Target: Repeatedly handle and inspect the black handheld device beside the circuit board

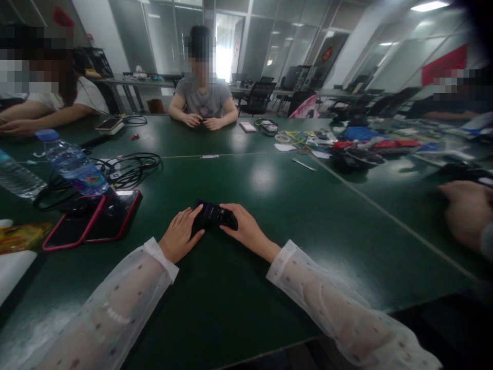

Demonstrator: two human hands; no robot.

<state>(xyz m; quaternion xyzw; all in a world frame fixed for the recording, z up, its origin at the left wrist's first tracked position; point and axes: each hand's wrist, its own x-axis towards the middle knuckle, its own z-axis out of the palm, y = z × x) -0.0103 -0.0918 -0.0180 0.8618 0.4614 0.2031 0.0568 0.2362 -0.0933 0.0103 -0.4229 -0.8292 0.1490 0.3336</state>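
A small black device (211,214) with faint pale markings on top lies at the middle of the near table; I cannot make out its exact kind. At its left end is my left hand (182,234), thumb and index finger closed around the edge. My right hand (245,229) pinches the right end between thumb and fingers. Both hands rest low over the green tabletop (231,288), and the device's underside is hidden.
On the left are two red-edged phones (115,218), a water bottle (77,167) and coiled black cables (134,169). A wrench (304,164) lies ahead right, before a heap of cables and tools (358,144). Across sits a person (203,97); another person's hand (468,210) is at right.
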